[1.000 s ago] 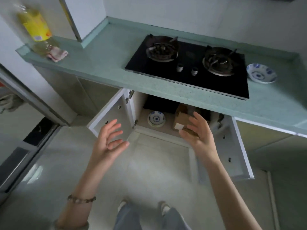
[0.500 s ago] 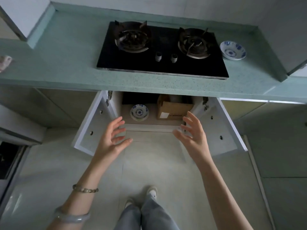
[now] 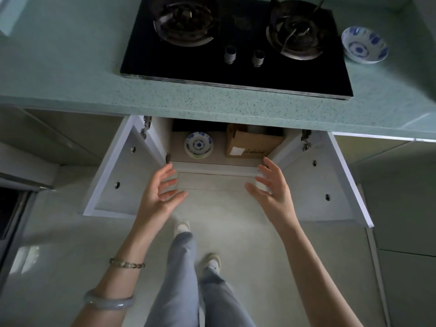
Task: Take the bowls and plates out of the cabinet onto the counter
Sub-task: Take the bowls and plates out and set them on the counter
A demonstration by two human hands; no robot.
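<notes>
The cabinet (image 3: 212, 165) under the green counter (image 3: 70, 74) stands with both doors swung wide. On its floor at the left sits a blue-and-white dish (image 3: 198, 145), apparently on top of another. A matching blue-and-white bowl (image 3: 364, 44) rests on the counter right of the stove. My left hand (image 3: 160, 194) and my right hand (image 3: 271, 187) hover in front of the cabinet's lower edge, palms facing each other, fingers spread, holding nothing and touching nothing.
A brown cardboard box (image 3: 252, 143) fills the cabinet's right side. A black two-burner gas stove (image 3: 236, 43) is set into the counter above. The left door (image 3: 118, 168) and right door (image 3: 323, 178) jut out on either side of my hands. My legs stand on the tiled floor below.
The view has swung to face the cabinet squarely and moved closer. Both hands have moved forward toward the cabinet opening, still empty.
</notes>
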